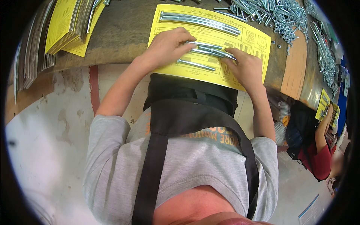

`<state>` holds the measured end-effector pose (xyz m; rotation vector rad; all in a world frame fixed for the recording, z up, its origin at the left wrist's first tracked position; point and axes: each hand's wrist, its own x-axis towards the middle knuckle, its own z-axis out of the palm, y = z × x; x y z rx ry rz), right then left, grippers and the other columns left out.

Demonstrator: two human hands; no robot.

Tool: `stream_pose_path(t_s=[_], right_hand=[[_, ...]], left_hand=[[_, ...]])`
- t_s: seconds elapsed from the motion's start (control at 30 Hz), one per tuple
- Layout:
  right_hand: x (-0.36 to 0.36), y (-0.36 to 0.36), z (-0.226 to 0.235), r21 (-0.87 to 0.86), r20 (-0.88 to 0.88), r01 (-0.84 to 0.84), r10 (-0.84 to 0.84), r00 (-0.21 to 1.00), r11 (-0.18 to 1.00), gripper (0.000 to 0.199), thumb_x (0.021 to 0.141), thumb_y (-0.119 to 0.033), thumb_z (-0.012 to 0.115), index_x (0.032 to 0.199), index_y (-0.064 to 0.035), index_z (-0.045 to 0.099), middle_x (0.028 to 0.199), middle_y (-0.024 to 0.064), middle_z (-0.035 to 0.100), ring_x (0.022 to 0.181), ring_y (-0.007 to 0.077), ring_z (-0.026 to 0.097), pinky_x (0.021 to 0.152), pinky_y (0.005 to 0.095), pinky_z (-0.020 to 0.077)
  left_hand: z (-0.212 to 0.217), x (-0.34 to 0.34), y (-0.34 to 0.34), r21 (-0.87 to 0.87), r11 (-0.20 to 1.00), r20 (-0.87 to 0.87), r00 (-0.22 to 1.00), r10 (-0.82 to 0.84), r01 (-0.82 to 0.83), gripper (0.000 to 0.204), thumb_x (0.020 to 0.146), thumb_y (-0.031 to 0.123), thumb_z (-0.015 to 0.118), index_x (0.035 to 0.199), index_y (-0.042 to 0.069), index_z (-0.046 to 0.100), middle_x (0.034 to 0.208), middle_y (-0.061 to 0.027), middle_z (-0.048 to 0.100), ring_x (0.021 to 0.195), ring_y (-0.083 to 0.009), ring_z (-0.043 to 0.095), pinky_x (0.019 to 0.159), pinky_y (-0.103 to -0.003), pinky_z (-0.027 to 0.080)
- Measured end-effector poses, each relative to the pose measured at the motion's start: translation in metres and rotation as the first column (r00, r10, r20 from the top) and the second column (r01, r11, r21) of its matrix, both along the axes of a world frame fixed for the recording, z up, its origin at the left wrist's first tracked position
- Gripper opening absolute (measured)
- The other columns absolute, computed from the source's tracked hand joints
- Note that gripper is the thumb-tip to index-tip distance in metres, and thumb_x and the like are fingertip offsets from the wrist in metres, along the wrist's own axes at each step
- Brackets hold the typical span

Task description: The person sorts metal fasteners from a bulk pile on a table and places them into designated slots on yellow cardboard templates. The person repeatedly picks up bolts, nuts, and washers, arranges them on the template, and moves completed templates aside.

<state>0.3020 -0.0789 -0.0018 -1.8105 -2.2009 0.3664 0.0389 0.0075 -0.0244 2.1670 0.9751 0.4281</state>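
A lone bolt (197, 65) lies nearest, low on the yellow card (168, 70). Just beyond, between both hands, the left hand (170, 47) pinches the bolts (210, 50) by their left ends; the right hand's (245, 67) grip straddles their right ends, whether clenched cannot be told. They look stiff, slick, weighty, apt to roll, best held mid-shank. Farther, long bolts (200, 23) hem them in; a hardware pile (258, 11) crowds the tabletop (123, 30).

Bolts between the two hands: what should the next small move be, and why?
Probably the left hand and right hand should line up the middle bolts on the yellow card: those overlap with staggered ends, whereas the long bolts above lie neatly side by side, and both hands are at the ends.
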Motion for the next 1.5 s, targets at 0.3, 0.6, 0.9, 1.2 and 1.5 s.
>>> stream_pose_path(t_s=[0.3,0.6,0.9,1.2,1.5], right_hand=[[-0.033,-0.014,-0.018,0.441,0.000,-0.067,0.074,0.997,0.895,0.028,0.079,-0.020,0.077,0.105,-0.0103,0.069,0.090,0.0046,0.062,0.082,0.0251,0.062,0.068,0.0358,0.0508],[-0.026,-0.040,-0.018,-0.073,-0.397,0.295,-0.299,0.868,0.953,0.030,0.084,-0.009,0.070,0.113,-0.0017,0.069,0.084,0.0117,0.064,0.071,0.0239,0.065,0.069,0.0348,0.0517],[-0.043,-0.039,-0.019,-0.241,-0.499,0.322,-0.401,0.768,0.916,0.042,0.078,-0.006,0.075,0.119,-0.0014,0.065,0.085,0.0086,0.067,0.069,0.0175,0.065,0.067,0.0311,0.0542],[-0.035,-0.037,-0.014,-0.091,-0.337,0.217,-0.235,0.912,0.972,0.049,0.075,-0.013,0.080,0.121,-0.0042,0.066,0.084,0.0070,0.064,0.065,0.0197,0.061,0.064,0.0323,0.0512],[-0.032,-0.032,-0.013,-0.109,-0.310,0.186,-0.211,0.927,0.977,0.050,0.077,-0.020,0.079,0.123,-0.0058,0.065,0.082,0.0058,0.062,0.067,0.0204,0.060,0.066,0.0341,0.0498]], left_hand=[[0.003,-0.009,-0.022,0.140,0.984,-0.118,0.988,-0.096,0.112,0.066,0.075,0.032,0.079,0.131,0.006,0.057,0.127,-0.0114,0.058,0.107,-0.0309,0.063,0.088,-0.039,0.052],[-0.009,0.001,-0.018,0.129,0.987,-0.007,0.995,-0.100,0.100,0.052,0.077,0.030,0.078,0.122,0.008,0.063,0.117,-0.0097,0.062,0.099,-0.0291,0.066,0.082,-0.037,0.054],[-0.010,-0.003,-0.026,0.204,0.977,0.029,0.997,-0.072,0.065,0.049,0.074,0.029,0.080,0.116,0.008,0.066,0.115,-0.0102,0.064,0.096,-0.0295,0.066,0.079,-0.036,0.054],[-0.008,-0.012,-0.028,0.137,0.991,0.091,0.996,-0.025,0.013,0.052,0.075,0.025,0.080,0.121,0.006,0.063,0.117,-0.0105,0.063,0.083,-0.0255,0.063,0.075,-0.034,0.053],[0.001,-0.022,-0.028,0.020,1.000,0.047,0.999,-0.025,0.024,0.062,0.075,0.025,0.079,0.129,0.004,0.057,0.127,-0.0139,0.059,0.095,-0.0288,0.065,0.083,-0.038,0.053]])
